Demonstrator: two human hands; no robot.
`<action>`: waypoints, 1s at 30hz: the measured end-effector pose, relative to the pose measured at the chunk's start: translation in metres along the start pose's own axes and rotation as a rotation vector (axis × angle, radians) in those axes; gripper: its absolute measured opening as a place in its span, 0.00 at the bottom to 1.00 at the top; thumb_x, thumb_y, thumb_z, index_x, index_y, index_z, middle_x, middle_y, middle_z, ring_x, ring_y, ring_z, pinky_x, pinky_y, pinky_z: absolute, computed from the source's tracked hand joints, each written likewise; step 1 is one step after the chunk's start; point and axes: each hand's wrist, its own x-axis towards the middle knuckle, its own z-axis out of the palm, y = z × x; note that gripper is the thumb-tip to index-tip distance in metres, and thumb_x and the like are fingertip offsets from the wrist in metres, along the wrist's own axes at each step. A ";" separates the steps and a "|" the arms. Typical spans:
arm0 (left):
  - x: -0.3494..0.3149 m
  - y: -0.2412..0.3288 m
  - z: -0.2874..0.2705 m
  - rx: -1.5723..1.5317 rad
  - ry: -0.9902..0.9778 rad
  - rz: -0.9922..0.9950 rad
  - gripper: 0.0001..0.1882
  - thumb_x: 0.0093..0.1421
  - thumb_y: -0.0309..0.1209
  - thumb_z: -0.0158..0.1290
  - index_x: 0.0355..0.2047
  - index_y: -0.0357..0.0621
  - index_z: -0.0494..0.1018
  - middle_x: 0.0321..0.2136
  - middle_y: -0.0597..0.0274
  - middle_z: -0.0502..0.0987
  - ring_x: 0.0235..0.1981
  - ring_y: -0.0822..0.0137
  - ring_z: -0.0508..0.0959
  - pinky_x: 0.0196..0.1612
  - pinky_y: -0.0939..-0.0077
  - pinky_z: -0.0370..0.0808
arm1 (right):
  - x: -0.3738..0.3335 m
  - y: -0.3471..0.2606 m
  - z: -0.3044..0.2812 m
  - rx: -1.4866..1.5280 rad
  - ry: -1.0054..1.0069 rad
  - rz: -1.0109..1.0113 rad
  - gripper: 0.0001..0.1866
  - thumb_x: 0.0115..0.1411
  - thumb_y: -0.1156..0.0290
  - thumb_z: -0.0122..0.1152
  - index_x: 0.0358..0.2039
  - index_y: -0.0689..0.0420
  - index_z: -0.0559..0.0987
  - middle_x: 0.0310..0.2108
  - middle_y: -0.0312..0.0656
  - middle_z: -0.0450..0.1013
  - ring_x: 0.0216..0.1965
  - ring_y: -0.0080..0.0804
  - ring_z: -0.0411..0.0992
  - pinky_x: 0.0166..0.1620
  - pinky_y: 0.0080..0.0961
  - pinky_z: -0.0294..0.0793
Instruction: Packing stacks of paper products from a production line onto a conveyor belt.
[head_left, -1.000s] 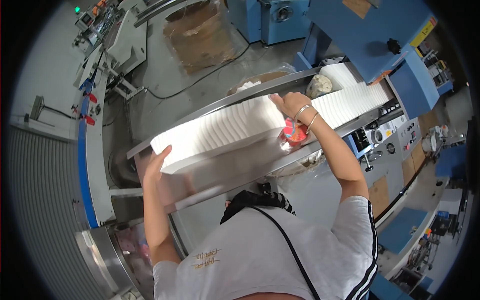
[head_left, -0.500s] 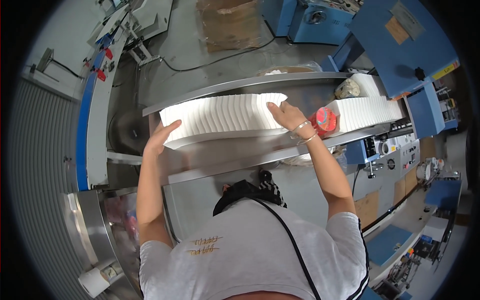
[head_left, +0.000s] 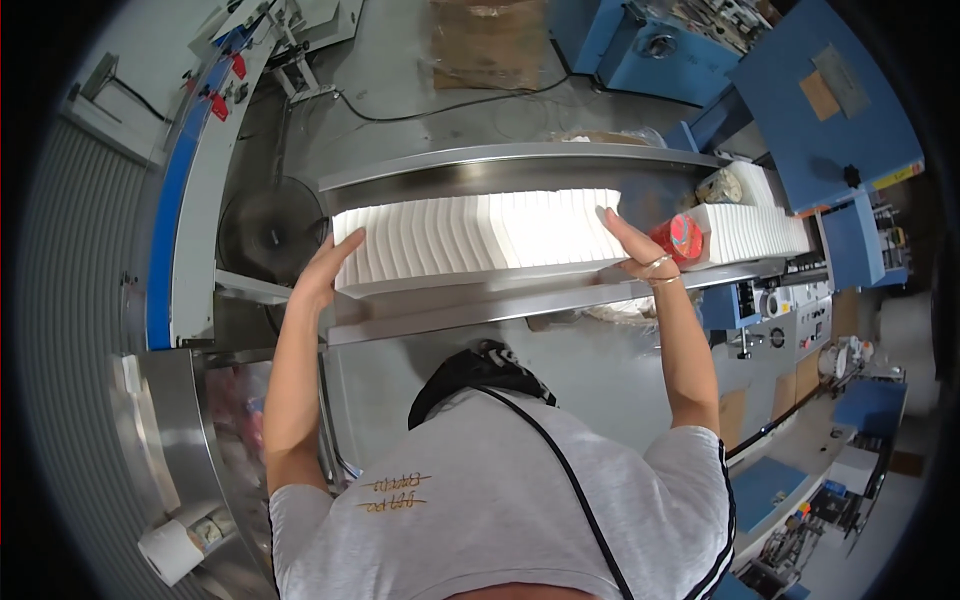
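A long row of white folded paper sheets [head_left: 480, 235], likely tissues or napkins, stands on edge in a metal trough [head_left: 440, 322]. My left hand [head_left: 325, 268] presses flat against the row's left end, its thumb on top. At the other end my right hand [head_left: 637, 245], with bracelets at the wrist, presses in with its thumb over the top corner. The row is clasped between both palms and looks fairly straight. Just right of my right hand sits a red cylinder [head_left: 683, 238] with a colourful round face. My lower fingers are partly hidden at both ends.
Another white paper row [head_left: 760, 232] lies at the trough's right end, beside a wrapped roll [head_left: 719, 186]. A blue machine [head_left: 820, 110] stands over that end. A white-and-blue machine edge [head_left: 185, 220] borders the left. A cardboard box [head_left: 488, 45] sits beyond the trough.
The paper row, bowed before, is now straighter and longer, lying more evenly in the trough. My hands have moved farther apart. The whole view has shifted slightly.
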 end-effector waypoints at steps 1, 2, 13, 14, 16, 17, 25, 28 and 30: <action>0.005 -0.009 -0.009 -0.058 0.091 -0.062 0.44 0.55 0.48 0.59 0.64 0.40 0.54 0.61 0.55 0.62 0.63 0.61 0.57 0.64 0.69 0.49 | -0.006 -0.006 0.006 -0.026 0.020 0.017 0.48 0.56 0.34 0.52 0.67 0.53 0.55 0.68 0.41 0.49 0.69 0.35 0.41 0.65 0.52 0.36; 0.005 -0.007 -0.005 -0.073 0.104 -0.063 0.44 0.55 0.48 0.59 0.64 0.40 0.54 0.61 0.55 0.62 0.63 0.61 0.57 0.64 0.69 0.49 | -0.013 -0.012 0.015 -0.057 0.004 -0.017 0.47 0.56 0.38 0.56 0.66 0.56 0.55 0.66 0.42 0.52 0.68 0.36 0.46 0.65 0.46 0.41; -0.018 0.021 0.063 -0.025 -0.017 0.058 0.32 0.51 0.39 0.64 0.55 0.41 0.68 0.48 0.56 0.74 0.52 0.63 0.71 0.57 0.68 0.63 | -0.019 -0.026 0.085 0.025 -0.021 -0.204 0.39 0.51 0.68 0.69 0.60 0.63 0.61 0.56 0.43 0.65 0.58 0.33 0.63 0.60 0.28 0.60; -0.013 0.013 0.058 -0.062 -0.023 0.072 0.32 0.52 0.39 0.64 0.54 0.41 0.68 0.48 0.56 0.75 0.52 0.63 0.71 0.57 0.68 0.63 | -0.020 -0.030 0.089 0.020 -0.056 -0.215 0.43 0.49 0.66 0.71 0.61 0.64 0.58 0.56 0.44 0.64 0.58 0.34 0.62 0.61 0.31 0.58; -0.016 0.004 0.052 -0.115 -0.015 0.113 0.34 0.51 0.42 0.64 0.55 0.40 0.67 0.47 0.57 0.75 0.52 0.63 0.72 0.58 0.65 0.61 | -0.027 -0.043 0.100 -0.040 0.006 -0.117 0.41 0.49 0.66 0.71 0.60 0.64 0.61 0.56 0.42 0.65 0.57 0.32 0.62 0.60 0.29 0.58; -0.021 -0.001 0.046 -0.140 0.040 0.118 0.34 0.51 0.42 0.64 0.55 0.40 0.67 0.47 0.57 0.75 0.52 0.63 0.72 0.58 0.65 0.61 | -0.025 -0.042 0.104 -0.031 0.001 -0.109 0.39 0.49 0.66 0.70 0.59 0.63 0.63 0.55 0.40 0.66 0.57 0.30 0.62 0.60 0.28 0.58; -0.073 0.011 0.021 -0.235 0.269 0.341 0.33 0.50 0.38 0.65 0.53 0.33 0.69 0.48 0.53 0.74 0.54 0.64 0.70 0.59 0.71 0.61 | -0.023 -0.073 0.120 -0.056 -0.017 -0.367 0.41 0.50 0.72 0.68 0.62 0.64 0.58 0.58 0.44 0.63 0.59 0.36 0.62 0.62 0.30 0.56; -0.116 -0.013 -0.023 -0.429 0.265 0.460 0.37 0.51 0.35 0.64 0.58 0.34 0.62 0.51 0.52 0.72 0.55 0.63 0.69 0.60 0.70 0.61 | -0.005 -0.101 0.172 -0.212 -0.182 -0.441 0.42 0.51 0.65 0.68 0.62 0.65 0.58 0.59 0.44 0.62 0.59 0.37 0.61 0.60 0.31 0.58; -0.161 -0.017 -0.063 -0.439 0.322 0.505 0.39 0.51 0.34 0.63 0.61 0.37 0.58 0.52 0.55 0.71 0.55 0.64 0.68 0.59 0.69 0.63 | 0.014 -0.118 0.225 -0.281 -0.267 -0.454 0.42 0.50 0.64 0.69 0.61 0.65 0.59 0.58 0.44 0.63 0.59 0.37 0.61 0.61 0.30 0.57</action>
